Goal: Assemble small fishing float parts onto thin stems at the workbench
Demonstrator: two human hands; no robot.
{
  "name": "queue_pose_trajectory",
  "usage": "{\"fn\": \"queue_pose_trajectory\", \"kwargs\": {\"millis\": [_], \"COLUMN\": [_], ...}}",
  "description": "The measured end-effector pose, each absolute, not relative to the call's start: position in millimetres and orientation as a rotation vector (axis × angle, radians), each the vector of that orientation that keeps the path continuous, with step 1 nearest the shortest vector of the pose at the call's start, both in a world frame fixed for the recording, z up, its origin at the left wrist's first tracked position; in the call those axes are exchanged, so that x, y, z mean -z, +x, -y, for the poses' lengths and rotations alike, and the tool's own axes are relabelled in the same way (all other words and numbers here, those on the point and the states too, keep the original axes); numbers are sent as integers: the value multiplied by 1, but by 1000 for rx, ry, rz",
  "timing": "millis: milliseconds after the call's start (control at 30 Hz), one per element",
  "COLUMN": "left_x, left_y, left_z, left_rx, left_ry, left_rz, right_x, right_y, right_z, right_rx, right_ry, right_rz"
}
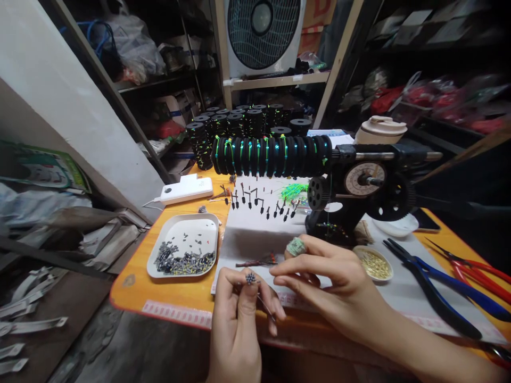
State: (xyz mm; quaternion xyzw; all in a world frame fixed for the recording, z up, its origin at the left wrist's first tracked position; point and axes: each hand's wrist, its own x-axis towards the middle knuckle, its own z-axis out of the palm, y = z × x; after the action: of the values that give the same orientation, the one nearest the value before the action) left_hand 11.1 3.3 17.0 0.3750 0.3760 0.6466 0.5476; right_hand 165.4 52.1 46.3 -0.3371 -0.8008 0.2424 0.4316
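Observation:
My left hand (241, 319) is closed at the front of the table, thumb and forefinger pinching a small cluster of dark beads (250, 278). A thin, wire-like strand (265, 307) runs down from it across my fingers. Just to the right hovers my right hand (335, 276), its thumb and forefinger tips drawn close together; anything between them is too small to make out. A green wrap (296, 246) covers one of its fingers. Behind the hands, a thin brownish piece with an orange tip (255, 263) lies on the white sheet (243, 239).
A white tray (151, 266) of small dark pieces stands left. A black winding device (351, 186) carries a wrapped spool (271, 155), with several spools (239, 125) behind. Right are a dish of gold beads (375, 264), blue-handled pliers (435, 282) and red-handled pliers (475, 271).

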Motion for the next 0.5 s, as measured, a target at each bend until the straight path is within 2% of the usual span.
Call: {"fn": "queue_pose_trajectory", "kwargs": {"millis": [500], "left_x": [-16], "left_y": [17], "left_z": [1], "left_rx": [-1352], "left_ry": [801], "left_rz": [-993], "right_x": [-49], "right_y": [163], "right_z": [-48], "right_rx": [-696], "right_ry": [-846], "right_rz": [1966]}}
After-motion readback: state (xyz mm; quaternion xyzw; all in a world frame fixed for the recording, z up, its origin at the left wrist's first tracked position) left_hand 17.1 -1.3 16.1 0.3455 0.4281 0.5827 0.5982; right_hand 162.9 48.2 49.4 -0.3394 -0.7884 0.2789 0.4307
